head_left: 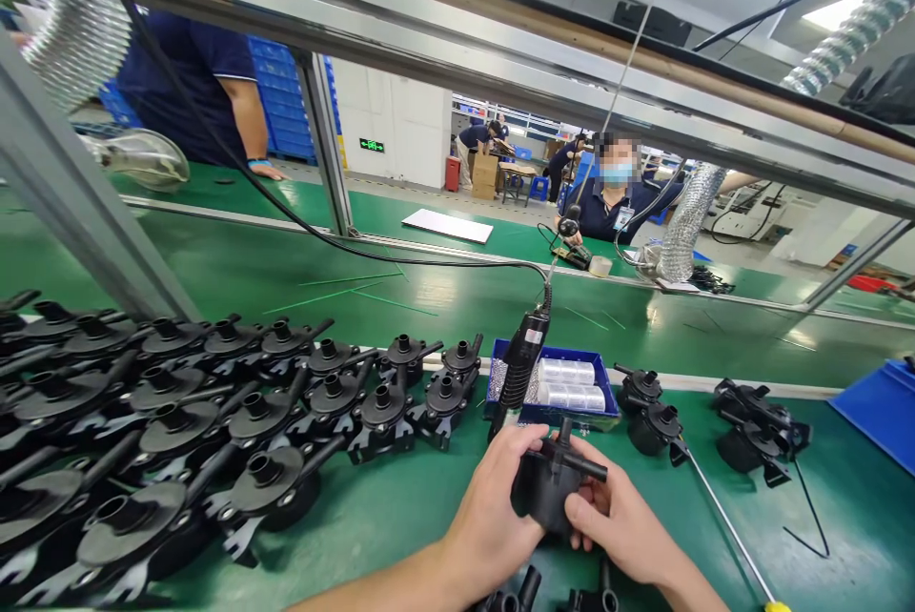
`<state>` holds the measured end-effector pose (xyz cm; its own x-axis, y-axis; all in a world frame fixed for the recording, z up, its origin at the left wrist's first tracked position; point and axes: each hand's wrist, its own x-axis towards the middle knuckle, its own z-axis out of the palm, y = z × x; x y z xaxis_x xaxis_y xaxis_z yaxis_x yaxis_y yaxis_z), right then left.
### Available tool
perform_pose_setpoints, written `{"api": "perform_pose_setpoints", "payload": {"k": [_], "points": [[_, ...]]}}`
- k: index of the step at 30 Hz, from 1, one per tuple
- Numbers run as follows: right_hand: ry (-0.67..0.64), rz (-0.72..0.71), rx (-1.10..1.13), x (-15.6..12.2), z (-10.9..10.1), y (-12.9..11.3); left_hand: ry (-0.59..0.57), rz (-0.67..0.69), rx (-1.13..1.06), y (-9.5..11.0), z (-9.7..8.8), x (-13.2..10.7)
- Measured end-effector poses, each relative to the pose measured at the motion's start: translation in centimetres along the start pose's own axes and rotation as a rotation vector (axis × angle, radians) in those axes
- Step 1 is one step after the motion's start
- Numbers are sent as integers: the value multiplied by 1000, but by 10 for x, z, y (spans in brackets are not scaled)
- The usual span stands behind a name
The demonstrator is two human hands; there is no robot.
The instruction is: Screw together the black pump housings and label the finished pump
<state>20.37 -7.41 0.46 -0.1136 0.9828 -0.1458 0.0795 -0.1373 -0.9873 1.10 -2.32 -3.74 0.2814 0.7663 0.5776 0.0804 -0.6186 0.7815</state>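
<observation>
Both hands hold a black plastic pump housing [549, 488], a round body with pipe stubs, above the green bench. My left hand [493, 488] is wrapped round its left side. On the right side, my right hand [615, 507] grips it with the thumb across the lower front. Just behind the left hand hangs a black electric screwdriver [520, 369] on its cable; its tip is hidden. A blue tray [611, 414] behind the housing holds small screws [525, 378] and wrapped clear-looking rolls [572, 396]. More black parts [509, 598] lie below the hands, partly cut off.
Rows of similar black housings [264, 479] fill the left bench. Several more [654, 421] stand at right, near a long screwdriver [729, 517] with a yellow handle and a bent hex key [815, 507]. A blue bin [879, 412] sits far right. A co-worker [607, 212] faces me beyond the metal frame.
</observation>
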Motion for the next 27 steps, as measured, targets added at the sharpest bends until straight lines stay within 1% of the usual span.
{"api": "perform_pose_setpoints", "payload": {"k": [4,7,8,10,13,15,16,18,19,21,23,24,25,26,27], "points": [[-96,25,-1,4,-13,9,-2,44,-27,0,1,0],[-110,53,30,6,-19,13,-15,-47,-79,0,2,0],[-93,57,46,7,-20,12,-26,-100,-103,1,1,1],[-19,28,78,8,-20,10,-46,-200,-174,3,-2,3],[116,-63,99,9,-16,7,-81,-277,-371,7,-8,6],[190,-137,100,9,-8,6,-170,-336,-587,9,-8,6],[225,-168,79,9,-4,5,-230,-401,-717,9,-6,6],[282,-226,-27,8,4,1,-306,-589,-967,11,1,4],[293,-248,-107,6,7,-2,-311,-681,-1062,14,4,4],[275,-298,-309,-2,4,-7,-265,-810,-1166,21,6,7],[291,-375,-551,-21,-11,-8,-188,-838,-1177,32,1,16],[355,-411,-697,-36,-22,-5,-151,-830,-1165,37,-5,22],[488,-448,-830,-53,-35,0,-114,-814,-1147,43,-12,30],[640,-442,-927,-72,-48,6,-79,-789,-1128,49,-19,37],[771,-393,-1011,-92,-60,14,-46,-758,-1112,53,-27,45]]}}
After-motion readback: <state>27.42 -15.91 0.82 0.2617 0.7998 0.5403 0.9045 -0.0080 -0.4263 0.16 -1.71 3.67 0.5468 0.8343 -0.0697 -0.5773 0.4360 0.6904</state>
